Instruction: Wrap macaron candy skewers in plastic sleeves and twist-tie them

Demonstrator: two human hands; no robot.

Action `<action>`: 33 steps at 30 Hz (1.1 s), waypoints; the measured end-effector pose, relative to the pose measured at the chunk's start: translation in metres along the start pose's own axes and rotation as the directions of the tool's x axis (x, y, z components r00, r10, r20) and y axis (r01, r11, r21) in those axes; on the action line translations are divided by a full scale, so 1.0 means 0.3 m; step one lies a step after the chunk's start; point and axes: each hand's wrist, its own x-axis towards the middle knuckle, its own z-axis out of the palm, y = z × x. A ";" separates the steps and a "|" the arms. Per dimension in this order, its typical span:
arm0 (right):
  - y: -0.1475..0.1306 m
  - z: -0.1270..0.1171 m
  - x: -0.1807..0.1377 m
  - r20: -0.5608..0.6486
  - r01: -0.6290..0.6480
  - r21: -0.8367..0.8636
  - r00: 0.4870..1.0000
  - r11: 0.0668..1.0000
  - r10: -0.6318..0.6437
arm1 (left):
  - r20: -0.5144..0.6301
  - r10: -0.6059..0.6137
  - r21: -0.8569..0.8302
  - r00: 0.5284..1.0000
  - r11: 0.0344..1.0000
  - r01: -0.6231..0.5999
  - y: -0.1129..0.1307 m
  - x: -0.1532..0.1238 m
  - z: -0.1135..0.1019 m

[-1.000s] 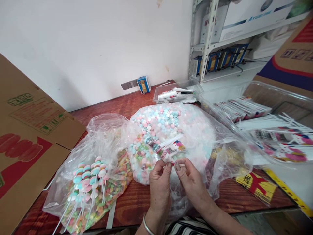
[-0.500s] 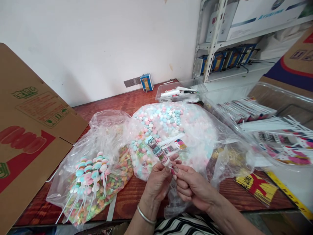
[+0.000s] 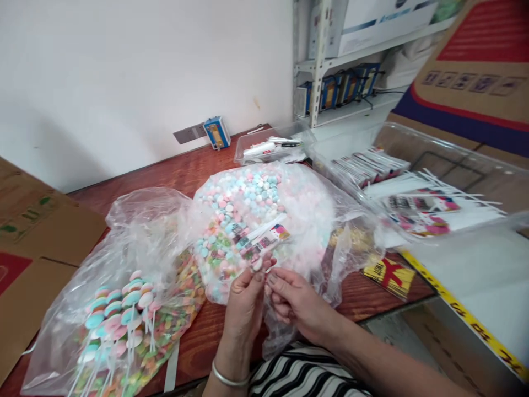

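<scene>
A reddish-brown wooden bench [image 3: 177,171] runs to a white wall [image 3: 144,71]. At its left edge lies a flat brown cardboard box with red and green print [image 3: 37,231]. Beside it sits a crumpled clear plastic bag [image 3: 140,220] holding small multicoloured sweets and pastel candy skewers on white sticks [image 3: 119,309]. A small blue box [image 3: 217,132] stands by a grey wall socket [image 3: 188,134]. A small clear plastic tray [image 3: 289,154] and a large clear plastic tub [image 3: 454,160] of white sticks [image 3: 417,184] sit near a white metal shelf rack [image 3: 318,60].
</scene>
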 end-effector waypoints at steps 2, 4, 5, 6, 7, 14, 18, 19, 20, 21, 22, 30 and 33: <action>-0.003 0.005 -0.003 0.126 -0.080 0.037 0.989 0.996 0.075 | 0.089 -0.106 -0.008 0.990 0.994 0.107 0.004 -0.004 -0.025; -0.020 0.009 -0.018 0.129 -0.083 -0.003 0.988 0.997 0.082 | 0.100 -0.136 -0.019 0.986 0.990 0.139 0.002 -0.006 -0.040; -0.036 0.006 -0.035 0.110 -0.075 -0.013 0.991 0.997 0.076 | 0.080 -0.117 -0.023 0.990 0.993 0.119 -0.001 -0.007 -0.040; -0.056 -0.001 -0.060 0.072 -0.039 -0.046 0.997 0.998 0.042 | 0.049 -0.075 -0.025 0.996 0.997 0.077 -0.003 -0.010 -0.036; -0.079 -0.015 -0.094 0.019 0.008 -0.099 1.000 0.995 -0.007 | 0.021 -0.024 -0.026 1.000 0.999 0.024 -0.005 -0.016 -0.028; -0.133 -0.273 -0.357 -0.461 -0.208 -0.858 0.716 0.469 -0.525 | 0.270 -0.248 0.003 0.931 0.966 0.257 -0.066 -0.104 0.086; -0.112 -0.373 -0.275 -0.318 -0.153 -0.922 0.824 0.357 -0.469 | 0.422 -0.515 0.147 0.746 0.851 0.504 -0.180 -0.087 0.151; -0.121 -0.383 -0.238 -0.281 -0.128 -0.935 0.838 0.330 -0.469 | 0.404 -0.512 0.145 0.758 0.854 0.500 -0.203 -0.063 0.158; -0.135 -0.391 -0.203 -0.256 -0.115 -0.945 0.842 0.305 -0.474 | 0.359 -0.480 0.121 0.800 0.874 0.470 -0.219 -0.035 0.160; -0.152 -0.397 -0.177 -0.246 -0.116 -0.952 0.841 0.284 -0.482 | 0.303 -0.427 0.087 0.852 0.903 0.421 -0.228 -0.004 0.159; -0.168 -0.403 -0.160 -0.254 -0.134 -0.955 0.834 0.266 -0.491 | 0.249 -0.375 0.048 0.893 0.926 0.375 -0.230 0.026 0.154; -0.081 -0.410 -0.223 -0.437 -0.430 -0.895 0.792 0.119 -0.426 | 0.168 -0.309 -0.002 0.936 0.950 0.313 -0.187 0.090 0.152; -0.034 -0.388 -0.208 -0.469 -0.486 -0.871 0.775 0.077 -0.424 | 0.160 -0.310 0.006 0.937 0.950 0.313 -0.189 0.089 0.155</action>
